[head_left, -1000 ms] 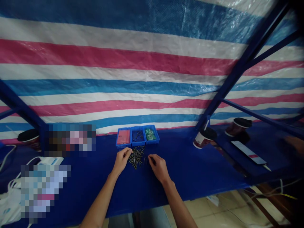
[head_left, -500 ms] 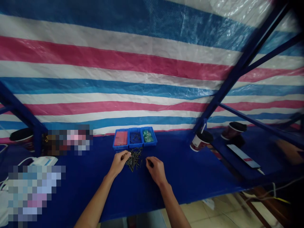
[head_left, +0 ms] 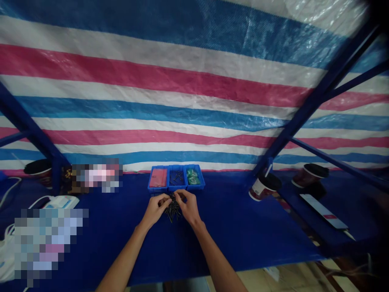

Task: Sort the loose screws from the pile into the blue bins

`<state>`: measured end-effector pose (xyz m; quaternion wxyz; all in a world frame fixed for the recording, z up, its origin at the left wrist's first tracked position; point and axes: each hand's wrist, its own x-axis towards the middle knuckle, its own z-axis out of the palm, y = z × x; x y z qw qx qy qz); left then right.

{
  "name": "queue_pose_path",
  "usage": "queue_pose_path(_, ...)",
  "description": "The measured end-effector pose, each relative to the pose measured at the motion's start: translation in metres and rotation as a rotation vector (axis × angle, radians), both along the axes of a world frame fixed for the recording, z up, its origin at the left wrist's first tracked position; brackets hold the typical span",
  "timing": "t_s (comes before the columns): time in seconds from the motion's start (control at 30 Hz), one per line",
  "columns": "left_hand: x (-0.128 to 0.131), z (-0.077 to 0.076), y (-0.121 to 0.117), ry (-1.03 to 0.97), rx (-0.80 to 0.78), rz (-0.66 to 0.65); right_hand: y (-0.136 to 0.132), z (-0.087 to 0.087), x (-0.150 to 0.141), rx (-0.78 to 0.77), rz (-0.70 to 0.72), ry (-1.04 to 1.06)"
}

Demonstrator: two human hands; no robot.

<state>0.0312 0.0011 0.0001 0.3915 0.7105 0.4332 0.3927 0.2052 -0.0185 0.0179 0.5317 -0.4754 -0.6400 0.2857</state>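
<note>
A pile of slim, dark metal pieces that look like screws (head_left: 172, 211) lies on the blue table (head_left: 237, 235). Over its left edge is my left hand (head_left: 157, 209), with thumb and fingers pinched together. My right hand (head_left: 189, 206) bends over the pile from the other side, its fingertips also pinched and close to the left ones. Anything held in either pinch is too small to make out. Just behind the pile stand three blue bins: one with pink packets (head_left: 159, 177), a middle one with dark thin pieces (head_left: 176, 177), and one with green-and-white packets (head_left: 193, 177).
A dark-lidded cup (head_left: 263, 186) stands to the right by a blue frame post. Beyond it are another cup (head_left: 308, 175) and a phone (head_left: 323, 211) on a cable. At left lie a white power strip (head_left: 62, 201) and blurred-out items. A striped sheet (head_left: 182, 93) hangs behind.
My right hand has moved left and up to the pile, meeting my left hand over it. My left hand keeps its pinch at the left edge. The view has shifted slightly.
</note>
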Motion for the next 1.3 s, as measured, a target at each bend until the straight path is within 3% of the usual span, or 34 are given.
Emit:
queue_pose_path(0.13,0.001,-0.001,0.001,0.012,0.022,-0.001,-0.009,-0.01,-0.002,0.014,-0.042,0.025)
queue_pose_path(0.3,0.002,-0.001,0.001,0.009,0.018,-0.052,-0.019,-0.008,-0.005,0.075,0.008,0.01)
queue_pose_path(0.6,-0.001,-0.001,-0.001,-0.027,0.039,-0.019,-0.017,-0.011,-0.004,0.086,-0.046,-0.069)
queue_pose_path(1.1,-0.001,0.006,-0.004,-0.043,-0.02,-0.016,-0.019,-0.015,-0.003,0.078,0.036,-0.185)
queue_pose_path(1.3,0.001,0.006,-0.004,-0.047,-0.007,-0.053,-0.017,-0.016,-0.004,0.087,0.031,-0.135)
